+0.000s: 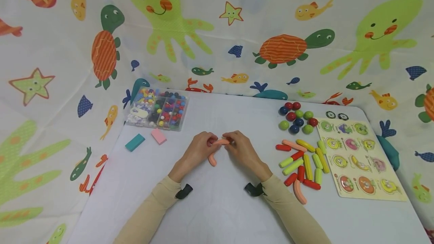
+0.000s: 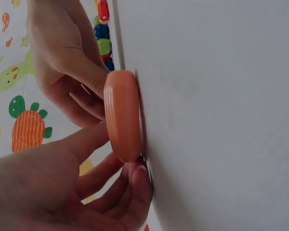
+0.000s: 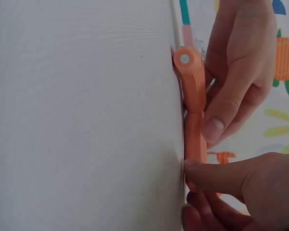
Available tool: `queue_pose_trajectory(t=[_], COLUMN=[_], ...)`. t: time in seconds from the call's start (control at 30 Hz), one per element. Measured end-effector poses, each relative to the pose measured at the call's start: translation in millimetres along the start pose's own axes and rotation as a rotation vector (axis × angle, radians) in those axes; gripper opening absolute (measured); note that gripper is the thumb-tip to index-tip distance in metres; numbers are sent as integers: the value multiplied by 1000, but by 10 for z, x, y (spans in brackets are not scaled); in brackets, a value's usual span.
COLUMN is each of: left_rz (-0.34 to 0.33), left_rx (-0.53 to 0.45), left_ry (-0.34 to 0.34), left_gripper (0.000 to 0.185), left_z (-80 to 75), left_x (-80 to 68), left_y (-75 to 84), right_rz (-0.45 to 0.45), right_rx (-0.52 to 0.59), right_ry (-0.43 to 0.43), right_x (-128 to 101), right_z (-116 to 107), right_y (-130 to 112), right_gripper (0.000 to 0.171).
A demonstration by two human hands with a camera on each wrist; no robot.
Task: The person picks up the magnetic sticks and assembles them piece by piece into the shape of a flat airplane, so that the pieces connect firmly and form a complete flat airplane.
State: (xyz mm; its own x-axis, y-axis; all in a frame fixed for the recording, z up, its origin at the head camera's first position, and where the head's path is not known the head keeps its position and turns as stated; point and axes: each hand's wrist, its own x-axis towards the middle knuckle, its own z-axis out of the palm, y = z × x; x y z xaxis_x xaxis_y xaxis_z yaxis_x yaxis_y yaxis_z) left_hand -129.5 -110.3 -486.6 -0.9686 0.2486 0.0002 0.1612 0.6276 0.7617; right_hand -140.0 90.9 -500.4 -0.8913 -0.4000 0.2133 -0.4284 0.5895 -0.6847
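A curved orange stick [image 1: 221, 142] lies between the two hands at the middle of the white table. My left hand [image 1: 202, 147] pinches its left end, while the right hand [image 1: 239, 147] grips the right end between thumb and fingers. Nearer me, beside the left fingers, is a second curved orange stick [image 1: 212, 160]. In the right wrist view this nearer stick [image 3: 192, 86] shows a pale round spot on its end and overlaps the held one [image 3: 196, 139]. The left wrist view has the nearer stick [image 2: 123, 115] in front, hiding the held one.
At the back left are a compartment box of beads [image 1: 157, 108], a teal block [image 1: 135, 142] and a pink block [image 1: 158, 136]. To the right lie coloured balls [image 1: 298, 122], two black discs [image 1: 343, 116], several short sticks [image 1: 307, 166] and a fruit puzzle board [image 1: 359, 157].
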Motion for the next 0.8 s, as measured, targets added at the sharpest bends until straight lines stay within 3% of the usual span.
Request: queue_pose_trajectory(t=[0.33,0.53,0.8], left_rz=[-5,-56,-101], left_rx=[42,-13,-66], left_ry=[34,8,-14], left_gripper=[16,16,22], left_z=[-8,-54,-101], left_x=[29,20,9], left_y=[-36,-34,-54], right_rz=[18,98,176], right_rx=[2,23,-24], right_ry=[34,78,157], right_x=[-9,-101,-454], right_z=[-139,-446,-985], right_y=[29,146,384], right_gripper=[33,32,31])
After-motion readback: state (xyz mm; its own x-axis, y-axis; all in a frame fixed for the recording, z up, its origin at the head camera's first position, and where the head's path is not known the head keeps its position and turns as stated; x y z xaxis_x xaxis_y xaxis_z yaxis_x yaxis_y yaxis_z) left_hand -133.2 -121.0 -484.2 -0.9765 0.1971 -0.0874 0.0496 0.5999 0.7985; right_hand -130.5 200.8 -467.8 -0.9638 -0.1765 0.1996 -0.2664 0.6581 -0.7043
